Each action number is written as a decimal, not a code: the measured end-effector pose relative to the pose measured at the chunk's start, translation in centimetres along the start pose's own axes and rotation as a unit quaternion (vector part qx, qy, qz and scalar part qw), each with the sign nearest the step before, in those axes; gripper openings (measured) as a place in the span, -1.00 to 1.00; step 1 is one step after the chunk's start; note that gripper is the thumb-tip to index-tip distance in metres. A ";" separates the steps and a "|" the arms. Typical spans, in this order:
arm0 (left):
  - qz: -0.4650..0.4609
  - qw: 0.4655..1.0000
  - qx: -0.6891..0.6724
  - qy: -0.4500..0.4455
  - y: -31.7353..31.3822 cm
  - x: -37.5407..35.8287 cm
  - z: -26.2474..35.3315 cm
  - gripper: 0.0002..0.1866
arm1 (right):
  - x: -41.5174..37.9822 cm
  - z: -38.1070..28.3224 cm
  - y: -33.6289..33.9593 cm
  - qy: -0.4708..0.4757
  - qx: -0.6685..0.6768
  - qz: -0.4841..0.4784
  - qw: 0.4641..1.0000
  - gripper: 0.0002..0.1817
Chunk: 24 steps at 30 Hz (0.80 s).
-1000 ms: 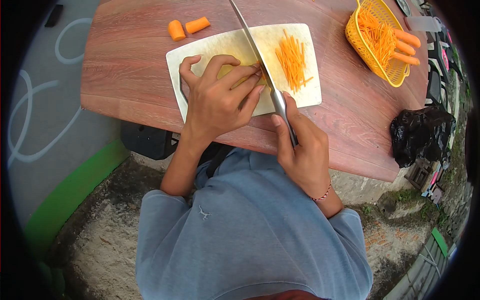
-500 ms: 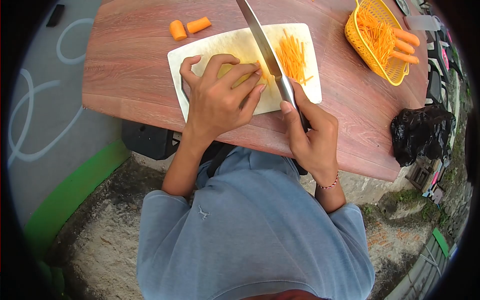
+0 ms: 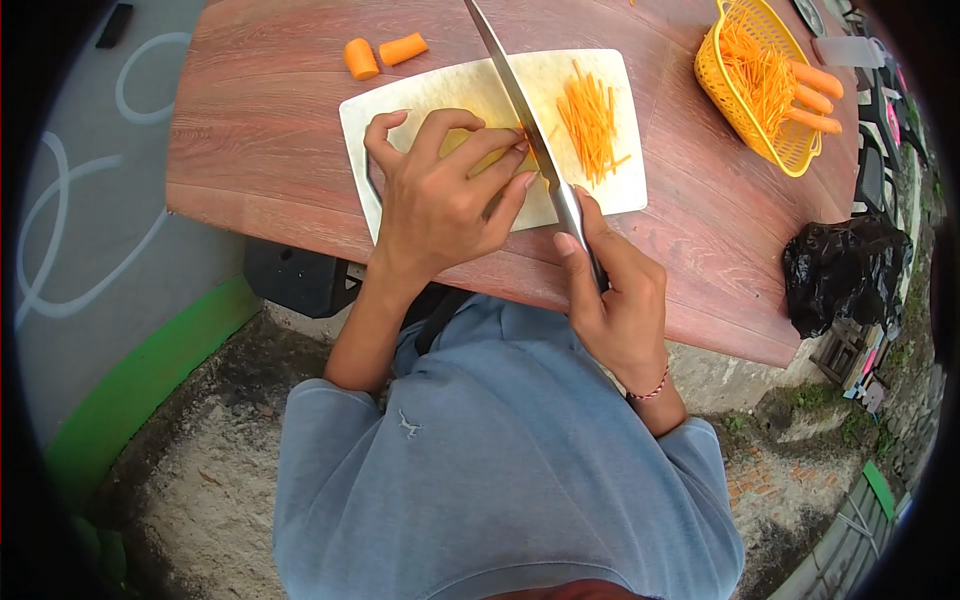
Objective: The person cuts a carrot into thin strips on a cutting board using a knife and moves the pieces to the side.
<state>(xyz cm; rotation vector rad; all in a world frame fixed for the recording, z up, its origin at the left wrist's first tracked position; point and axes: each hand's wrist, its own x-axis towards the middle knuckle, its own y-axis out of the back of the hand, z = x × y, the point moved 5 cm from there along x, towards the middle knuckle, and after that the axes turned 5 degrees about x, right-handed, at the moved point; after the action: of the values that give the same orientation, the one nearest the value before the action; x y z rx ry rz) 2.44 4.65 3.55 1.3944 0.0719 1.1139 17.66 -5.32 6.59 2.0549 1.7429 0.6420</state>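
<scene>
Over the cutting board (image 3: 460,90), gripping a knife (image 3: 519,103) in right fingers (image 3: 612,240), pointing it toward eleven o'clock.
Curling left fingers (image 3: 485,145) over a mostly hidden orange piece (image 3: 529,150), grip unclear, beside the knife, with carrot strips (image 3: 590,125) at three o'clock, carrot chunks (image 3: 403,48) on the counter (image 3: 260,140) at ten.

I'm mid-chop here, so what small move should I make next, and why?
I'd probably ease the left hand's fingertips back a little before the next cut: the right hand grips the knife, its blade looks very close to them, and they reach towards it rather than tucking under.
</scene>
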 end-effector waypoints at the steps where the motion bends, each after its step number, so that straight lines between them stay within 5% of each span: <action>1: 0.000 1.000 0.000 0.000 0.0 0.0 0.0 -0.82 | 0.1 -0.1 -0.1 0.000 0.000 0.000 1.000 -0.53; 24: 0.008 1.000 0.025 0.006 0.7 -0.3 0.1 -0.83 | 1.5 -0.1 0.6 -0.041 0.049 0.000 0.998 -0.58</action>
<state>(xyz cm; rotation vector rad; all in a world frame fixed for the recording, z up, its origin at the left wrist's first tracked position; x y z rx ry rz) 1.97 4.20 3.97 1.4353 0.0987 1.1407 18.31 -3.92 7.19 2.1154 1.7593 0.4740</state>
